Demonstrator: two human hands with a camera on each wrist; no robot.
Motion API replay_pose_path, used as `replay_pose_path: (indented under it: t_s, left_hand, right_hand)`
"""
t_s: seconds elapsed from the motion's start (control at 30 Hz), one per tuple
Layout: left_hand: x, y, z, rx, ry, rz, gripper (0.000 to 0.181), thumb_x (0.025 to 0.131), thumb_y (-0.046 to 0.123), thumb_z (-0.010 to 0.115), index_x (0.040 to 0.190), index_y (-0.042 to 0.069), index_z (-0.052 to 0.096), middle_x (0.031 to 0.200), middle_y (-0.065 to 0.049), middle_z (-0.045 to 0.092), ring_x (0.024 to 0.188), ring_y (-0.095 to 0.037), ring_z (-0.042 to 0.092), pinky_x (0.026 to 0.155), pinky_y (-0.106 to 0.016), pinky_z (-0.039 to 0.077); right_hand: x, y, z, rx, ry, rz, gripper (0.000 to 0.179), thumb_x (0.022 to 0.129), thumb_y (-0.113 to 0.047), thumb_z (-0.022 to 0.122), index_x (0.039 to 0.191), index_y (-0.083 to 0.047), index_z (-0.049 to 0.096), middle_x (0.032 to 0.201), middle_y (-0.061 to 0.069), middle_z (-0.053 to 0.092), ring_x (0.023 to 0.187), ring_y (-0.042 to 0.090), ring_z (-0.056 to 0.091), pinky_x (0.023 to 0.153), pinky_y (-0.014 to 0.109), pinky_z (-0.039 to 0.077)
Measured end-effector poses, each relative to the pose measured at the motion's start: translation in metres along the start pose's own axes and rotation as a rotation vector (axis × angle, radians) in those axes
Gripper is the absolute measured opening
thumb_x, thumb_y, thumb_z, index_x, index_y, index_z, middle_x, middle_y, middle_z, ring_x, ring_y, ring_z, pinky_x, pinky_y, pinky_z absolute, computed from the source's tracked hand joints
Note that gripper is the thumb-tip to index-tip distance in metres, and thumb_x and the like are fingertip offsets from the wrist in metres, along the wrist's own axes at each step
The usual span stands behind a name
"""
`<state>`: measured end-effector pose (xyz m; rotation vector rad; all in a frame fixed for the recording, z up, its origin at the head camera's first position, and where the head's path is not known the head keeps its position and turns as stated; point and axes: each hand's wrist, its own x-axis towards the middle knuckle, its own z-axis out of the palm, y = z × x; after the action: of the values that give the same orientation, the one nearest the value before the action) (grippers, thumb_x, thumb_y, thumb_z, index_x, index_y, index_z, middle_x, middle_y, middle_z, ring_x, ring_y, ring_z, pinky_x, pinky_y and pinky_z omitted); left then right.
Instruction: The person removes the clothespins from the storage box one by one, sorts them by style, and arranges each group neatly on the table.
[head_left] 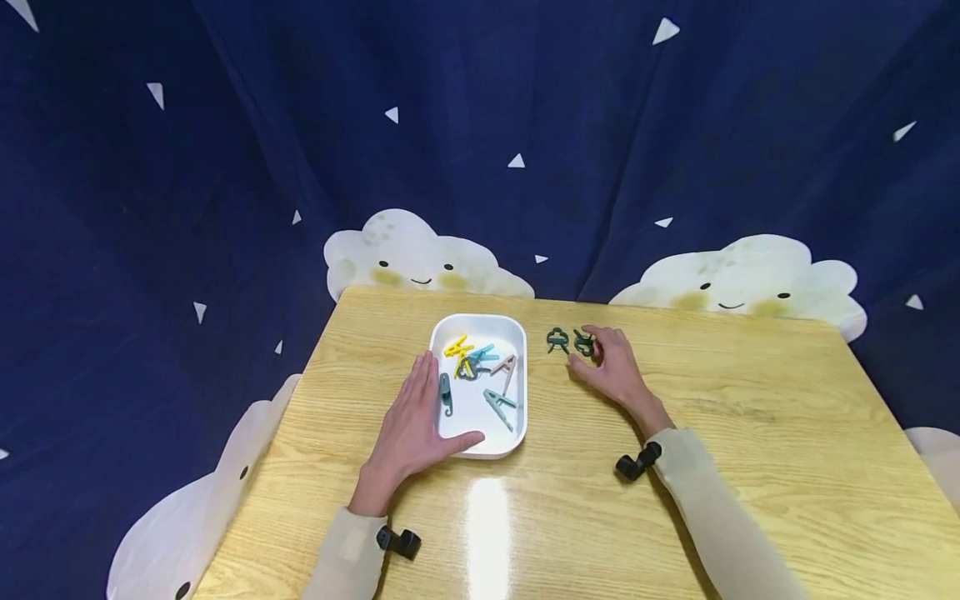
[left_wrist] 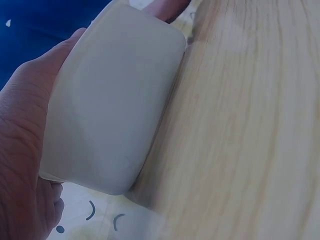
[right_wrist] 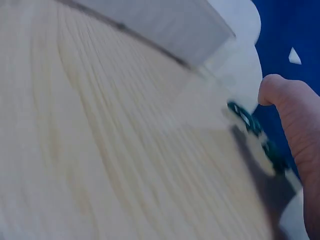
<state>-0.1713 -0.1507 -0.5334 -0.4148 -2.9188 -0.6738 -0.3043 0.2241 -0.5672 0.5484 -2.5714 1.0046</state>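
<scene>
My left hand rests along the left side of a white plastic box, its fingers straight and its thumb reaching across the near rim. Inside lie yellow clips, a light blue clip, a grey cloud-shaped clip, a pink clothespin, a pale green clothespin and a teal hooked clip. Right of the box, my right hand has its thumb and index finger spread around a dark green clip. A similar cloud-shaped clip lies just left of it.
The wooden table extends to the right and toward me. Behind it hangs a dark blue curtain with white triangles and smiling clouds. A small black device is strapped on the right wrist, another on the left.
</scene>
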Motion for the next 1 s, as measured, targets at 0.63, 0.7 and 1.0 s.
replay_pose_path:
  t_s: [0.63,0.7,1.0]
  left_hand:
    - [0.0,0.0,0.0,-0.02,-0.01,0.0,0.142,0.073,0.094,0.059,0.167,0.005,0.001,0.176,-0.011,-0.001,0.162,-0.022,-0.001,0.13,-0.042,0.017]
    - [0.0,0.0,0.0,-0.021,-0.011,-0.002,0.142,0.074,0.093,0.059,0.167,0.005,0.0,0.176,-0.011,-0.001,0.162,-0.023,-0.001,0.13,-0.042,0.017]
    - [0.001,-0.001,0.0,-0.008,0.005,0.011,0.141,0.074,0.093,0.059,0.167,0.002,0.003,0.176,-0.016,0.004,0.162,-0.024,0.001,0.13,-0.043,0.017]
  right_hand:
    - [0.024,-0.072,0.019,0.042,-0.035,-0.14,0.051,0.089,-0.033,0.078,0.13,-0.005,0.067,0.081,0.016,0.055,0.089,0.023,0.045,0.084,0.043,0.034]
    - [0.025,-0.079,0.021,0.029,-0.039,-0.17,0.05,0.089,-0.033,0.078,0.129,-0.005,0.068,0.08,0.012,0.055,0.087,0.022,0.045,0.082,0.041,0.035]
    - [0.031,-0.109,0.032,0.02,-0.085,-0.268,0.052,0.089,-0.036,0.078,0.13,-0.005,0.069,0.081,0.004,0.054,0.09,0.02,0.047,0.08,0.037,0.036]
